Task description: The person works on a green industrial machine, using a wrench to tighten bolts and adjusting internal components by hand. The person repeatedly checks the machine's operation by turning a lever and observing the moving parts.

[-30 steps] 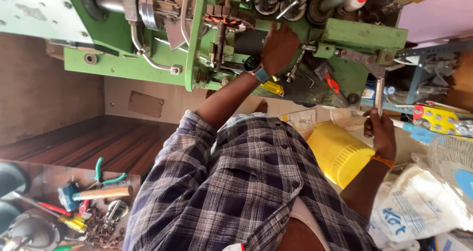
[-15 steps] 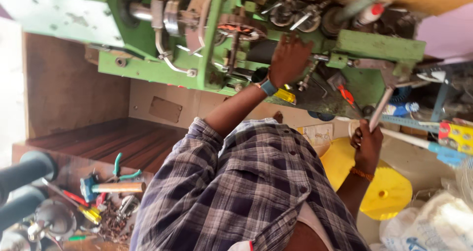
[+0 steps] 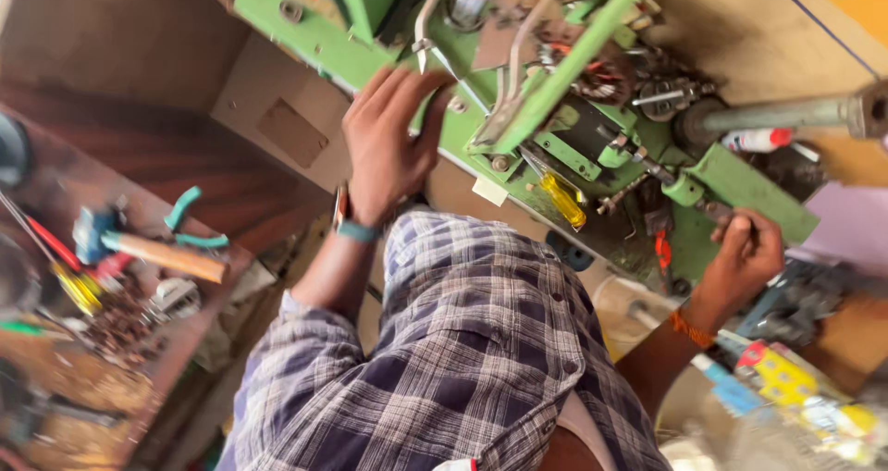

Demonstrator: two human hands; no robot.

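A green metal machine (image 3: 731,179) with springs, levers and a copper-wound coil (image 3: 601,78) fills the top of the view. My left hand (image 3: 388,147), with a blue band at the wrist, hovers with fingers spread over the machine's green base, holding nothing. My right hand (image 3: 740,258), an orange thread around its wrist, is curled around a small dark handle at the edge of a green bracket; the handle is mostly hidden by my fingers. My checked shirt (image 3: 462,369) covers the lower middle.
A wooden bench at the left carries a hammer (image 3: 157,254), teal-handled pliers (image 3: 190,221), a yellow screwdriver (image 3: 79,286) and scrap bits. A yellow-handled screwdriver (image 3: 564,198) lies on the machine. A grey shaft (image 3: 786,115) juts right. Coloured packets (image 3: 786,378) sit lower right.
The view has swung and moved closer. My left hand has come off the machine's inner parts and spread its fingers. My right hand has shifted from the long metal lever to the bracket's edge.
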